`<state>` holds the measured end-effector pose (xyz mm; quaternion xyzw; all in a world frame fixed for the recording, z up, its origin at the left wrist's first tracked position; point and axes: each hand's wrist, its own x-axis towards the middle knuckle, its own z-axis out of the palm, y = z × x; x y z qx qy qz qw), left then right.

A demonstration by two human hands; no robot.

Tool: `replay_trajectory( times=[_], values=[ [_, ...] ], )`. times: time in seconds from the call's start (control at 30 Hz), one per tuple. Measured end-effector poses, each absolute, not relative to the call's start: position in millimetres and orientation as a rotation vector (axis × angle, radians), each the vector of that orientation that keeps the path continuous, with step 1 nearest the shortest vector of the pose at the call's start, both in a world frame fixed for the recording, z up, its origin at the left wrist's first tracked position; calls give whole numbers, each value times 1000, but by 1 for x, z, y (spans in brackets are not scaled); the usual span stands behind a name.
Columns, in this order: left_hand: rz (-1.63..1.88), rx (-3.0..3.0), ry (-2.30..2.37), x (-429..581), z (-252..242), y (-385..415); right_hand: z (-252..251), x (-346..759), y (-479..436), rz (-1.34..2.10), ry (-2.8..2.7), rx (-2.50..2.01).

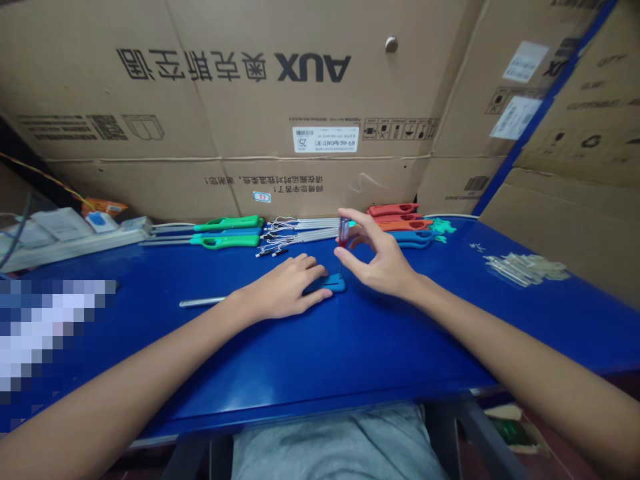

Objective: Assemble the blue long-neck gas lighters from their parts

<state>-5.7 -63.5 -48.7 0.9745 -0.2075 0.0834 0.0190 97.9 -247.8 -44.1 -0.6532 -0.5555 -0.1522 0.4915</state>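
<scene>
From the head view, I see the right hand (383, 263) pinching a small screwdriver (343, 230) upright between thumb and fingers, its shaft reaching down to a blue-handled lighter (337, 285). The lighter lies flat on the blue table (320, 363), its handle gripped between the left hand's (280, 291) thumb and fingers.

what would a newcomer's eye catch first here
Mid-picture, over the shiny blue table, the right hand holds a small red-and-clear-handled screwdriver upright at a blue plastic handle, gripped in the left hand. Behind, big upside-down black AUX lettering marks the brown cardboard.
</scene>
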Motion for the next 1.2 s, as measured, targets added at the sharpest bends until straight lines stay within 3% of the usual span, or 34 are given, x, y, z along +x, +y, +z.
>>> replay_trajectory(
  times=[1.2],
  values=[
    [253,3023,-649,-5,-48,-65,-41,95,-248,-360,-1306,-1587]
  ],
)
